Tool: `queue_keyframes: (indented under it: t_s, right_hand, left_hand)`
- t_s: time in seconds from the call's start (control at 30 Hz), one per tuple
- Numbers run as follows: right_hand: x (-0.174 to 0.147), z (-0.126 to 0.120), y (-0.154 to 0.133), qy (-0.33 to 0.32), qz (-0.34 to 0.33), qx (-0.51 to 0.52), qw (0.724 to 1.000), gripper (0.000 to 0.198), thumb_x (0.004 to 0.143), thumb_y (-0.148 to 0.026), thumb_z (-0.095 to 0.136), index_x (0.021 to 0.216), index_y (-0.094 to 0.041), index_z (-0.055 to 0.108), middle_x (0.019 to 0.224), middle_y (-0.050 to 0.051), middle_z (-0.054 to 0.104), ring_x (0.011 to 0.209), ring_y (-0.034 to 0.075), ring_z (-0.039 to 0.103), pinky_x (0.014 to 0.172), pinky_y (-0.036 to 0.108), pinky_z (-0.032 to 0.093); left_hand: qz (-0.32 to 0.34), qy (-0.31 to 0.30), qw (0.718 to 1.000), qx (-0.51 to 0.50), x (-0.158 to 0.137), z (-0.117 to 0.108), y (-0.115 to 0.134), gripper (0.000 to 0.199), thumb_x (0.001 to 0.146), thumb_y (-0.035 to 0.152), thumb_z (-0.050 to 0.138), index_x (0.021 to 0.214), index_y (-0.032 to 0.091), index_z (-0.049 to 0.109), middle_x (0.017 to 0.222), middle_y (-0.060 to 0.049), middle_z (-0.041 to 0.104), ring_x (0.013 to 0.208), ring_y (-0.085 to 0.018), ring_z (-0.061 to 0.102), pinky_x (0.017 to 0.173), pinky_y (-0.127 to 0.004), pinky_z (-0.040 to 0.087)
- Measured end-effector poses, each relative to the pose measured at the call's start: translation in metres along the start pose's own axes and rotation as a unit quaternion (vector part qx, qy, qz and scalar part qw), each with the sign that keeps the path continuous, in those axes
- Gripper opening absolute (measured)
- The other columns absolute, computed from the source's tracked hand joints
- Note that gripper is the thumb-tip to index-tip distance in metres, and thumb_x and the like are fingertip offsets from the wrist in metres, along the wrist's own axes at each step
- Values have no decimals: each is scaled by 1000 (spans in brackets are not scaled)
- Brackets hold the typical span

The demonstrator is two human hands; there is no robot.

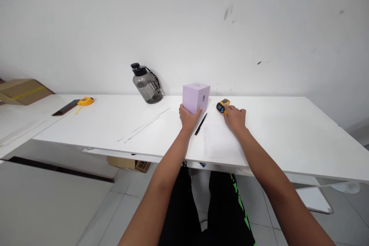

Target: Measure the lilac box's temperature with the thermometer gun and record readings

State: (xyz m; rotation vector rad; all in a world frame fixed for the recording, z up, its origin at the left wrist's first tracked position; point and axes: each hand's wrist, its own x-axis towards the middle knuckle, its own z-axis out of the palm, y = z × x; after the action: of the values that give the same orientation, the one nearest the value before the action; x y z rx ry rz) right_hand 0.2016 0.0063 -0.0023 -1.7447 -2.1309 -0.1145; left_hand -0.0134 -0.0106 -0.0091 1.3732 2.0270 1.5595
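Note:
A lilac box (191, 99) with a small purple print stands upright on the white table. My left hand (189, 118) grips its lower near corner, thumb on one side and fingers on the other. My right hand (235, 118) is closed on a yellow and black infrared thermometer (222, 107), whose screen and blue buttons face up; its handle is hidden under the fingers. Between the two hands a black pen (201, 124) lies slanted on the table, close to the left wrist.
A grey see-through bottle (148, 86) with a black cap stands near the wall. Farther left are a yellow tape measure (85, 101), a dark flat object (65, 107) and a cardboard box (24, 91). The white table's front edge (115, 149) runs before my legs.

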Motion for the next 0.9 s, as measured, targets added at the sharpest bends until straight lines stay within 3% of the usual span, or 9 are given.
queue_keyframes:
  t_s: [0.17,0.4,0.47,0.53,0.6,0.67,0.8,0.9]
  right_hand:
    - [-1,3,1,-17,15,-12,1000,51,89,-7,39,138,-16,54,140,17,60,118,31,58,101,50,29]
    - [-1,3,-2,1,13,2,1000,54,88,-7,38,140,-12,53,149,20,52,137,33,46,110,58,27]
    - [-3,-1,-9,18,-28,7,999,53,90,-9,38,141,-11,53,154,19,47,144,34,39,114,59,24]
    - [-8,-4,-19,16,-115,21,993,53,91,-9,39,141,-11,54,156,16,46,148,32,35,118,57,22]
    - [-15,-5,-31,-15,-224,43,974,54,91,-8,38,142,-15,55,155,12,47,150,27,33,120,53,22]
    - [-22,-2,-41,-58,-287,65,954,55,94,-10,36,146,-18,51,156,10,46,151,25,32,119,50,27]
    - [-29,4,-48,-123,-310,83,939,59,95,-8,35,151,-22,45,154,9,49,147,23,40,117,50,33]
    - [-25,3,-39,-107,-301,69,945,67,87,2,37,149,-21,48,149,11,55,144,24,44,118,50,31]
  left_hand:
    - [-27,-14,993,118,1,-7,9,79,69,55,77,128,19,40,133,-17,53,132,-36,48,109,-49,40]
    - [-66,-50,982,172,1,-9,11,78,69,59,75,125,14,45,131,-20,57,130,-38,52,109,-47,39]
    - [-65,-49,983,165,1,-8,10,80,69,59,75,127,14,44,131,-20,57,130,-38,52,110,-48,38]
    - [-60,-42,986,151,2,-7,9,83,69,58,75,131,14,41,134,-21,56,132,-37,51,113,-49,36]
    - [-50,-33,991,123,2,-6,7,90,69,55,76,138,15,36,138,-21,54,136,-37,48,115,-50,33]
    - [-36,-24,996,82,3,-4,5,97,70,54,76,145,16,28,145,-21,48,141,-36,43,118,-51,31]
    - [-19,-8,1000,-17,4,-1,-2,105,70,53,78,151,22,18,155,-19,36,148,-35,33,120,-50,31]
    - [-4,3,998,-67,5,1,-7,109,69,52,80,152,22,15,151,-20,36,147,-34,34,118,-50,34]
